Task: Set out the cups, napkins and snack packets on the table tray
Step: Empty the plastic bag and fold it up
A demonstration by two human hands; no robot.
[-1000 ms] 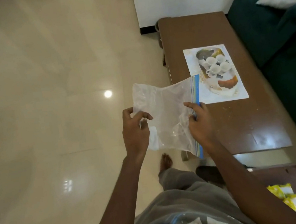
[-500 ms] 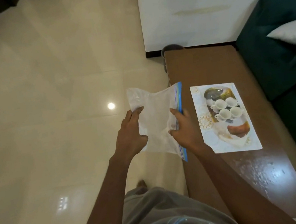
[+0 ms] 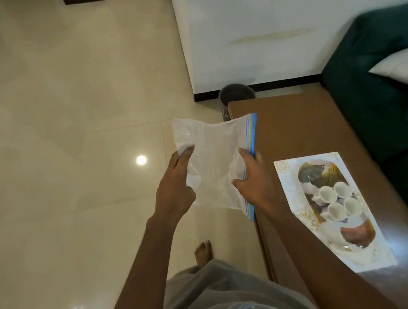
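Stands on pale glossy floor (image 3: 51, 150), one bare foot (image 3: 203, 252) showing. Pinches the left side of a clear zip bag (image 3: 214, 158) with the left hand (image 3: 176, 187), forefinger laid along the plastic. Holds the bag in the air just beside the tabletop edge, blue zip strip (image 3: 252, 126) on its right side running away from the body, mouth facing right. Pinches that strip with the right hand (image 3: 255, 183), thumb on the front. Past the bag, a dark bin (image 3: 236, 95). On the brown tabletop (image 3: 299, 126), lying flat: a white patterned sheet (image 3: 286, 176), long axis running away and slightly left, four white cups (image 3: 327, 194) clustered on it; cannot tell whether real or printed. Far right, a green sofa (image 3: 389, 105) with a white cushion (image 3: 407, 68).
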